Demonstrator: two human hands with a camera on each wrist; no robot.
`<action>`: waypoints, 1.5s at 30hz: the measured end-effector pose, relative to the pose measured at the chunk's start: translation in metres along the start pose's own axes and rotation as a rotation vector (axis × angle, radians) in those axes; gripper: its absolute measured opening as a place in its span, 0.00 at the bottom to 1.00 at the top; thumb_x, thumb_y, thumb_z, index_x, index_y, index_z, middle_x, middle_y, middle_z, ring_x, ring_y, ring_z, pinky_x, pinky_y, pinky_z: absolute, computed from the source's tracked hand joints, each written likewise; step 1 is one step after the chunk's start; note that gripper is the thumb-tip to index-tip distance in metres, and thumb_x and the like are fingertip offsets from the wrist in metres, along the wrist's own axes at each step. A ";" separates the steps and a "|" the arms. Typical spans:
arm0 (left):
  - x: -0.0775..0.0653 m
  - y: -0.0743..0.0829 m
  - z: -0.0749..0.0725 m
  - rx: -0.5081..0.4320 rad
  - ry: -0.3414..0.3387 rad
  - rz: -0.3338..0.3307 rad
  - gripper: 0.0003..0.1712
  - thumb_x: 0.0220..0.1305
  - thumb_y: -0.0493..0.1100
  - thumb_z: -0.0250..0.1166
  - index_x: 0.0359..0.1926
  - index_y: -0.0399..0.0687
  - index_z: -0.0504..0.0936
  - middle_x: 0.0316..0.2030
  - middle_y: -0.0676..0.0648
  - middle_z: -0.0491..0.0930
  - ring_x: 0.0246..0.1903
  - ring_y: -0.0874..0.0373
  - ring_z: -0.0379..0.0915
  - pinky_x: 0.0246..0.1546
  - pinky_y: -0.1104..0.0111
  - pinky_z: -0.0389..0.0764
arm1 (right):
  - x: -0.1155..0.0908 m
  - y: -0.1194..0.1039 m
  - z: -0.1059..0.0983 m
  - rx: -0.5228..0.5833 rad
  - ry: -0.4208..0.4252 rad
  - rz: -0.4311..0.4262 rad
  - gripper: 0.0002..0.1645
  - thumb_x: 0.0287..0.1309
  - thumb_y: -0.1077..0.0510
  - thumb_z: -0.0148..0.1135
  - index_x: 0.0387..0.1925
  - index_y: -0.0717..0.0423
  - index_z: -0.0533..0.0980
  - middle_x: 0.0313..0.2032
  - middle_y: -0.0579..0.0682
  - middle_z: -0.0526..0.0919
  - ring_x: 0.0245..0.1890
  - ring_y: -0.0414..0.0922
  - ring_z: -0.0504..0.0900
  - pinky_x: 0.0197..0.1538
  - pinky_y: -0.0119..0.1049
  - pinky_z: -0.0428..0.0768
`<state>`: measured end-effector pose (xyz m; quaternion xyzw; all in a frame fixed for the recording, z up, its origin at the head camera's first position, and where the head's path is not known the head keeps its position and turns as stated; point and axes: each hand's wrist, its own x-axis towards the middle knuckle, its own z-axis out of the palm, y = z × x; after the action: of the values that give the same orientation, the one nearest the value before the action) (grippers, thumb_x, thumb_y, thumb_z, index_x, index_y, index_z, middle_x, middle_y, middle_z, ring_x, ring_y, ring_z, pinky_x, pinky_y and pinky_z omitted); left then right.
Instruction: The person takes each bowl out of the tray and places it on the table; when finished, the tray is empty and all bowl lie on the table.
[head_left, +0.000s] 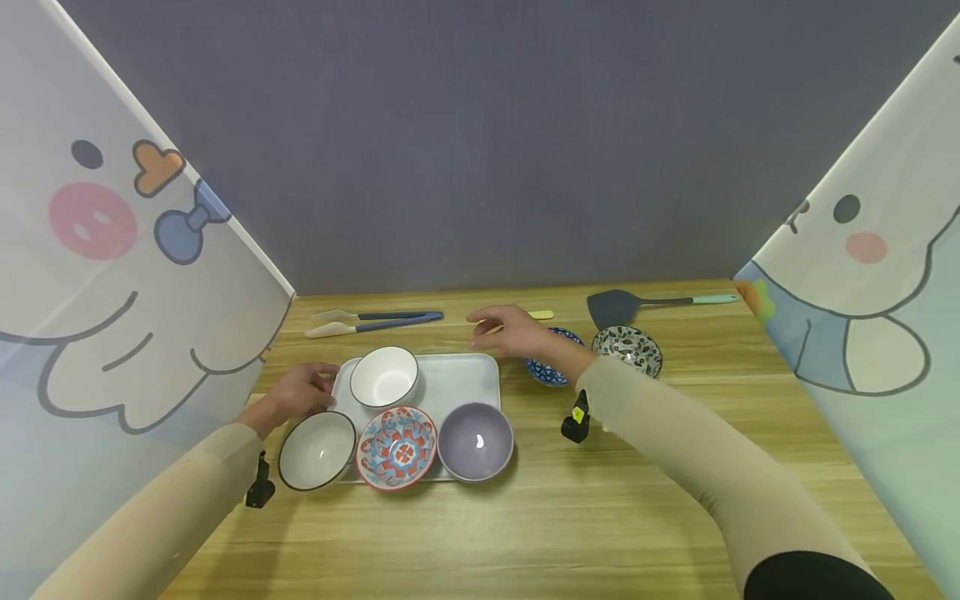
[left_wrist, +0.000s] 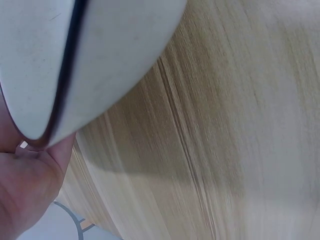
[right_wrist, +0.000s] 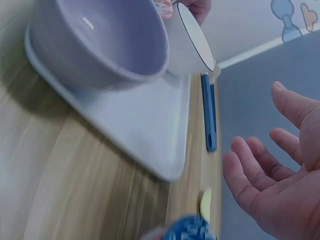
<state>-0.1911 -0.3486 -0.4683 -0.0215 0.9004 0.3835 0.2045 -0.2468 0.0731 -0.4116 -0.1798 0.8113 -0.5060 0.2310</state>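
Note:
My left hand is at the left edge of a white rectangular tray, fingers loosely bent, thumb apart from them. In the left wrist view, a dark-rimmed white bowl hides part of that hand. On the tray are a white bowl at the back and, along the front, the dark-rimmed bowl, tilted over the left corner, a red-and-blue patterned bowl and a purple bowl. My right hand hovers behind the tray's right corner. Its fingers are spread and hold nothing, as the right wrist view shows.
Blue tongs with pale tips lie behind the tray. Right of it are a blue patterned bowl, partly under my right arm, and a floral bowl. A spatula and a yellow handle lie near the grey back wall.

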 end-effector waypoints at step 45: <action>0.005 0.004 -0.001 0.049 -0.010 -0.026 0.38 0.59 0.27 0.70 0.70 0.30 0.67 0.41 0.37 0.77 0.36 0.51 0.76 0.32 0.63 0.84 | 0.054 -0.008 0.103 0.051 -0.206 0.155 0.40 0.66 0.52 0.67 0.75 0.56 0.64 0.62 0.60 0.79 0.52 0.57 0.86 0.45 0.51 0.87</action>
<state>-0.1969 -0.3455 -0.4668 -0.0265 0.9081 0.3587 0.2144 -0.2336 -0.0349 -0.4538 -0.1616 0.7816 -0.4862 0.3558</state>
